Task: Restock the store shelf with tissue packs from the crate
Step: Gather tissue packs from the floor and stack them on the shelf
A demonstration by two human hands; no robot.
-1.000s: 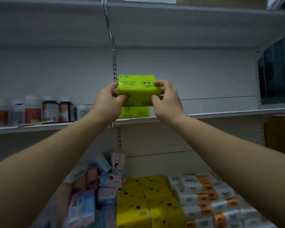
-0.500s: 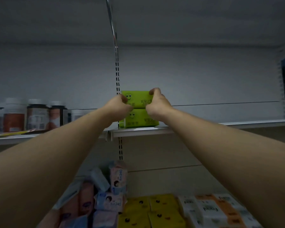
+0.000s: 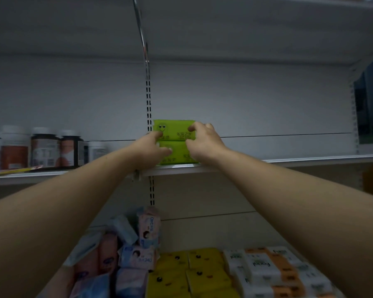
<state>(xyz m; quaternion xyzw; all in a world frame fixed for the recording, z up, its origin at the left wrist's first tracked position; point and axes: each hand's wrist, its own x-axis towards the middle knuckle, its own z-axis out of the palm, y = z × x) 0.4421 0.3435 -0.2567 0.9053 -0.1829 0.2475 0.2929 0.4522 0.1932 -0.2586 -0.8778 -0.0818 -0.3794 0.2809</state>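
Note:
Two bright green tissue packs are stacked at the left end of the white shelf (image 3: 289, 161), next to the slotted upright. The top green pack (image 3: 174, 129) has a smiley face and lies flat on the lower green pack (image 3: 178, 154). My left hand (image 3: 151, 148) touches the stack's left front, with the index finger on the top pack and the thumb on the lower one. On the right front, my right hand (image 3: 204, 140) rests its fingers on the top pack and its thumb on the lower one. Neither hand wraps around a pack. No crate is in view.
Several bottles (image 3: 45, 149) stand on the adjoining shelf to the left. The shelf right of the stack is bare up to a dark object (image 3: 370, 104). Below lie pink and blue packs (image 3: 138, 244), yellow packs (image 3: 181, 272) and white-orange packs (image 3: 267, 267).
The green pack that both hands held in the air has come down onto the pack on the shelf. The grip has loosened, and the fingers now only touch the stack's front.

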